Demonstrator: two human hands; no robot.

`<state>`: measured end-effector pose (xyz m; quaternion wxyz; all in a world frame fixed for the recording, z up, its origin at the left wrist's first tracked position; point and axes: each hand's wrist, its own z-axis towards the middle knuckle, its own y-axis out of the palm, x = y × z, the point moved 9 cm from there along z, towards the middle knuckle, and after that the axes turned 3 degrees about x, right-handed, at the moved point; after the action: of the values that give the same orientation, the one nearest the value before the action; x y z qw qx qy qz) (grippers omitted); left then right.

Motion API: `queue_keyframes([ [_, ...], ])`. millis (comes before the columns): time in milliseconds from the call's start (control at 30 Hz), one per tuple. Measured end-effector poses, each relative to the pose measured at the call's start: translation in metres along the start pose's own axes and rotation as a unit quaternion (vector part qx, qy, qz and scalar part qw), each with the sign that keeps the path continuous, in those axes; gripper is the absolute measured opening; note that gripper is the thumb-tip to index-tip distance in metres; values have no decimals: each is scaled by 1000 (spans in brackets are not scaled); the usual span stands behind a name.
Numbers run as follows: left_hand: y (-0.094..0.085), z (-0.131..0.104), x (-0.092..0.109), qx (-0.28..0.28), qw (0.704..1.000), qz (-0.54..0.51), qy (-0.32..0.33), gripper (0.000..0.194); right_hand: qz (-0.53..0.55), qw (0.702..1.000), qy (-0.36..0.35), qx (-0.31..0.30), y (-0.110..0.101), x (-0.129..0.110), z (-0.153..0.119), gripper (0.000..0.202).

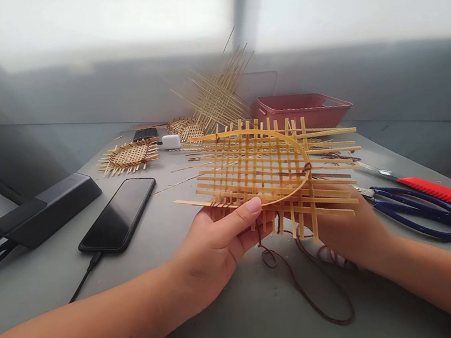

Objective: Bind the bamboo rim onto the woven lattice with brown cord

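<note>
My left hand point(215, 237) grips the near edge of a woven bamboo panel point(254, 173), thumb on top and fingers underneath. The panel is held tilted above the table, its loose strip ends sticking out around it. A thin curved bamboo strip point(299, 148) lies on the weave as an open hoop, with brown cord tied round it at the right and upper left. Wrapped turns of cord also show beside my left thumb. My right hand point(350, 229) is behind the panel's lower right, its fingers hidden. A brown cord point(300, 289) hangs from the panel in loops.
A phone point(118, 215) on a cable and a black power strip point(48, 207) lie left. Behind are a small woven piece point(132, 154), a white case point(171, 141), a bamboo weave point(218, 98) and a red basket point(301, 107). Blue-handled scissors point(420, 211) and a red-handled tool point(450, 195) lie right.
</note>
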<state>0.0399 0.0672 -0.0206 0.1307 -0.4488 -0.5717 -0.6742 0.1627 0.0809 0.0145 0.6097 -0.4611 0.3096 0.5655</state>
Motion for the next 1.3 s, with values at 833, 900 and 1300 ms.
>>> queue_keyframes([
  [833,-19,2,5,95,995,-16,41,7,159,968,55,186,-46,33,12,18],
  [900,-24,3,5,118,992,-17,45,7,107,967,-17,233,-61,16,11,14],
  [1300,-9,3,-4,70,996,58,23,6,-396,824,-406,-3,22,-57,-27,12],
])
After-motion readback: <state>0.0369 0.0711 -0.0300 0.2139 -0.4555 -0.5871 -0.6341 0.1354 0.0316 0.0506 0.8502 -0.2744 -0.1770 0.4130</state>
